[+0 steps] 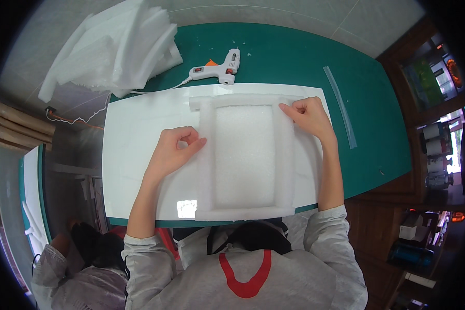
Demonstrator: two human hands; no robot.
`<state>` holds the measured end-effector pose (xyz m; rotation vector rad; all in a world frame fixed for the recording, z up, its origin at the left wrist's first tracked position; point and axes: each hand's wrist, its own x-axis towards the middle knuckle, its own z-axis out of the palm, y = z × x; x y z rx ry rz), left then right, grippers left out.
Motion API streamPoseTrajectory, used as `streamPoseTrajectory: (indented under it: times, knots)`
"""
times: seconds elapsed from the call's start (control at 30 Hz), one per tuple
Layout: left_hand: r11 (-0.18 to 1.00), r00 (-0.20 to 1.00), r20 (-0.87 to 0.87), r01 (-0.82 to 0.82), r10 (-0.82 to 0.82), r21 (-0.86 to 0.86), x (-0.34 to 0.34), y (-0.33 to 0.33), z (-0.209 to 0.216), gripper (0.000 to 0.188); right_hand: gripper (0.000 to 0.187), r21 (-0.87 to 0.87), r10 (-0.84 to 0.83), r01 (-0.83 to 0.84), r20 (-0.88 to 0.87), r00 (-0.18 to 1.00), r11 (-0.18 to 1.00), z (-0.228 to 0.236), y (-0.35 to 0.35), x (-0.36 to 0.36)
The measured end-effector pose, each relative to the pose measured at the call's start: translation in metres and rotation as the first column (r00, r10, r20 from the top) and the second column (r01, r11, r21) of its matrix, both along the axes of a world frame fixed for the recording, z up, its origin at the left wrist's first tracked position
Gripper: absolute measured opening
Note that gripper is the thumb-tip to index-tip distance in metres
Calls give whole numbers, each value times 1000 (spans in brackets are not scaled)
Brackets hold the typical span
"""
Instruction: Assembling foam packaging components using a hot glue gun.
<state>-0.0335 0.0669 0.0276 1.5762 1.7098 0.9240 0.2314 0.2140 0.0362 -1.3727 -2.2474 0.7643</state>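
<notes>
A white foam tray (pixel 244 155) lies on the glossy white board in front of me: a flat sheet bordered by raised foam strips. The top strip (pixel 243 98) sticks out past the left side strip (pixel 205 160). At the outer edge of that side strip, my left hand (pixel 176 149) has its fingers curled, thumb and forefinger on the foam. My right hand (pixel 311 118) is closed at the upper right corner, its thumb on the border. The fingertips of both hands are partly hidden.
A white hot glue gun (pixel 219 70) with an orange trigger lies beyond the white board (pixel 139 160). Foam sheets (pixel 113 49) are heaped at the far left. A clear strip (pixel 340 106) rests on the green table (pixel 369 124). Another person (pixel 82 274) sits at lower left.
</notes>
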Motion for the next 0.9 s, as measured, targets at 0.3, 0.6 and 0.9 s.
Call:
streamPoseTrajectory:
  times: [0.3, 0.6, 0.9]
  knots:
    - [1000, 1000, -5, -9, 9, 5, -1, -1, 0, 22, 29, 5, 43, -43, -79, 996, 999, 1, -5, -5]
    - [998, 998, 16, -54, 54, 22, -2, -1, -3, 21, 23, 19, 69, -68, -117, 991, 998, -4, -3, -4]
    - [999, 998, 21, -52, 52, 4, -2, -1, -2, 18, 24, -149, 59, -68, -63, 996, 987, -2, -4, -4]
